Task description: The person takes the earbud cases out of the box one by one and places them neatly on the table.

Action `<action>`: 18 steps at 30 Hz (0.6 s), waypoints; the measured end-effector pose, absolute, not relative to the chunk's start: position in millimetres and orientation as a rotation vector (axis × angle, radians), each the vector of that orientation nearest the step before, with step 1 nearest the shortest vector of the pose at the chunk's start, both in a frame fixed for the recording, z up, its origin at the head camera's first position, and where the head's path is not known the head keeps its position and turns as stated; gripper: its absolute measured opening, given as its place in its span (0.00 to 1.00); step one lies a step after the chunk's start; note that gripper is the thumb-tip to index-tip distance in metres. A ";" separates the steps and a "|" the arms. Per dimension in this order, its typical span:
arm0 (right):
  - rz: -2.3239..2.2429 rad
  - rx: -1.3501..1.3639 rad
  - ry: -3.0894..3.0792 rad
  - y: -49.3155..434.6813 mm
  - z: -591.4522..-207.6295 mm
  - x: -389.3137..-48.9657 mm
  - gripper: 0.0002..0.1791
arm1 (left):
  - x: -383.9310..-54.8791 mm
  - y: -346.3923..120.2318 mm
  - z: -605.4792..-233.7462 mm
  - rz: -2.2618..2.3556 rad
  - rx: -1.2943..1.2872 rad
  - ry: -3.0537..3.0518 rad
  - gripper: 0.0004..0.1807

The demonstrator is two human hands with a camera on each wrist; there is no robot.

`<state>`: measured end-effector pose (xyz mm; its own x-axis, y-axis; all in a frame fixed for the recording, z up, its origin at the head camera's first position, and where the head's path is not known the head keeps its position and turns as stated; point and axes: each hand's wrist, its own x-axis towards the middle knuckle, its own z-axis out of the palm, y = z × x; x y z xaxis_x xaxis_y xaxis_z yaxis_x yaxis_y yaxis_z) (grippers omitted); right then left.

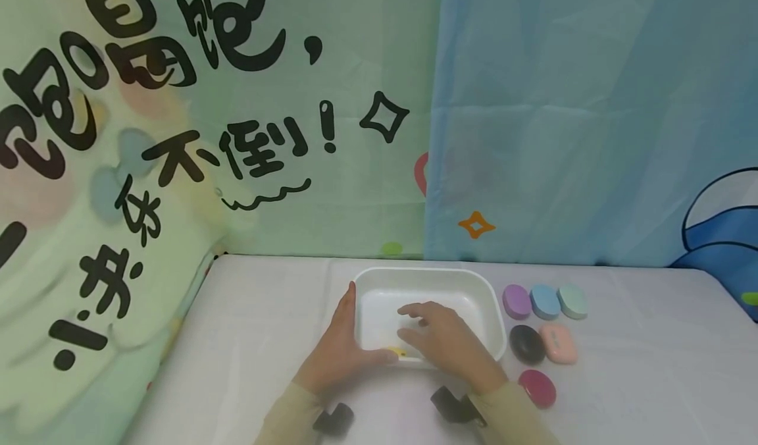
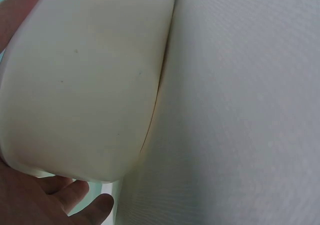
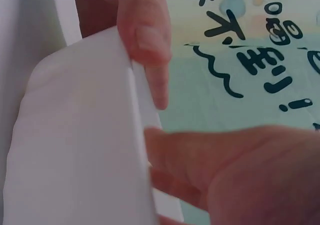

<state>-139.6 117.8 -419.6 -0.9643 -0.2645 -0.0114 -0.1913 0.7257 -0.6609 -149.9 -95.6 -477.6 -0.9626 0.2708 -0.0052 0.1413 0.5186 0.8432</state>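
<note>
A white rectangular tray (image 1: 426, 275) stands on the table in the head view. My left hand (image 1: 346, 353) grips its near left corner, fingers along the left side and thumb over the front rim. In the left wrist view, fingertips (image 2: 97, 209) show past the tray's outer wall (image 2: 85, 85). A small yellow piece (image 1: 395, 351) lies inside by the left thumb, partly hidden. My right hand (image 1: 447, 340) reaches over the front rim, its fingers loosely spread above the tray floor with nothing between them. The right wrist view shows the left thumb (image 3: 150, 45) hooked over the rim.
Right of the tray lie a purple piece (image 1: 517, 301), a blue piece (image 1: 545, 301), a mint piece (image 1: 572, 301), a black oval piece (image 1: 527, 344), a pink piece (image 1: 558, 343) and a magenta disc (image 1: 537, 388). Printed curtains (image 1: 355, 221) hang behind the white table (image 1: 651, 366).
</note>
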 end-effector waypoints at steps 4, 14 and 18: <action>-1.045 -0.407 2.750 116.0 -423.3 -146.2 0.17 | -150.8 -95.5 -478.0 1.420 0.363 2.629 0.75; -1.044 -0.582 2.614 114.9 -428.4 -156.0 0.18 | -149.4 -95.9 -475.6 1.424 0.370 2.617 0.75; -1.037 -0.621 2.563 114.2 -430.4 -159.1 0.18 | -149.4 -96.1 -477.0 1.430 0.376 2.625 0.75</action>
<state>-159.1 114.2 -430.4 -0.8593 -0.4977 -0.1177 -0.2760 0.6450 -0.7126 -149.4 -96.1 -477.0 -0.9607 0.2776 0.0062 0.1557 0.5201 0.8398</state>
